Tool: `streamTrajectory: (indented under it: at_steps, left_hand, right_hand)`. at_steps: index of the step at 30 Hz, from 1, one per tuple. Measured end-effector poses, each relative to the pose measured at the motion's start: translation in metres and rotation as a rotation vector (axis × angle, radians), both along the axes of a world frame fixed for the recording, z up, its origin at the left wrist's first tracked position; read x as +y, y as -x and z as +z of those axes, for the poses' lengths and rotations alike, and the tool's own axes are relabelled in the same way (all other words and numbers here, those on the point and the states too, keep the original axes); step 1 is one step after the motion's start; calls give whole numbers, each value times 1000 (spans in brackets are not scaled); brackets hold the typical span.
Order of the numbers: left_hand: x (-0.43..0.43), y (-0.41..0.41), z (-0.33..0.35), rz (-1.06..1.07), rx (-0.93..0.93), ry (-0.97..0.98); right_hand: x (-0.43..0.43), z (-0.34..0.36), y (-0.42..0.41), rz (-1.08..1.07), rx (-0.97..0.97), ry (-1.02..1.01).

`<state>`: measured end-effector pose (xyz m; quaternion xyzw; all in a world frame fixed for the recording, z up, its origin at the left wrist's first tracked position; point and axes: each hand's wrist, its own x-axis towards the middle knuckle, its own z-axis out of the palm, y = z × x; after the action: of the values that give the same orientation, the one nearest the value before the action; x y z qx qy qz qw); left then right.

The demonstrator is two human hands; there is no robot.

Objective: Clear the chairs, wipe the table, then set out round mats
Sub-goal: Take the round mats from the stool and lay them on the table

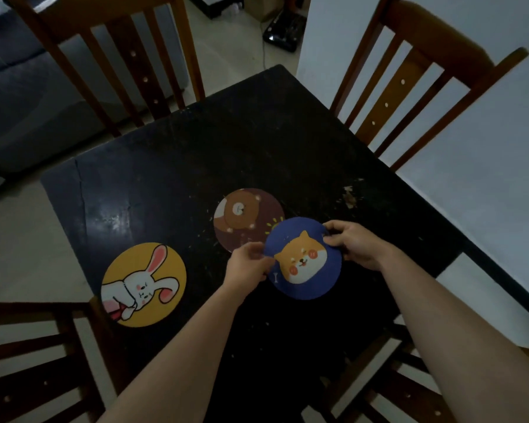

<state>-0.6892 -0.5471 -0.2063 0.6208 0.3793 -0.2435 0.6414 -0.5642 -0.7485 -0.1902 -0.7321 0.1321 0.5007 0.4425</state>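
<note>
A round blue mat with an orange dog face (pixel 303 261) is held over the black table (pixel 196 166). My left hand (pixel 248 267) pinches its left edge and my right hand (pixel 353 244) pinches its right edge. Behind it lies a round brown mat with a bear (pixel 242 218), partly covered by the blue one. A round yellow mat with a white rabbit (pixel 143 285) lies flat near the table's left front edge.
Wooden slat-back chairs stand around the table: far left (pixel 129 56), far right (pixel 416 80), near left (pixel 37 361) and near right (pixel 403 389). A grey sofa (pixel 19 96) sits at the left. A white wall (pixel 486 178) runs along the right.
</note>
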Motion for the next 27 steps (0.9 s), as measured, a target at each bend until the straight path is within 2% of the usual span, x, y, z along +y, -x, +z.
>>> streamTrajectory:
  at_steps: [4,9,12,22,27]
  left_hand:
    - [-31,12,-7,-284,13,-256]
    - [-70,28,-12,-481,-112,-453]
    - [-83,32,-15,-504,-138,-516]
    - [-100,29,-17,-466,-199,-529]
    - [-103,29,-16,-471,-212,-544]
  right_hand:
    - [-30,-7,10,118,-27,118]
    - [-56,-13,25,259,-185,302]
    - [-67,-19,29,184,-274,326]
    - [-82,-24,41,28,-445,348]
    - [-84,-26,45,-1,-467,373]
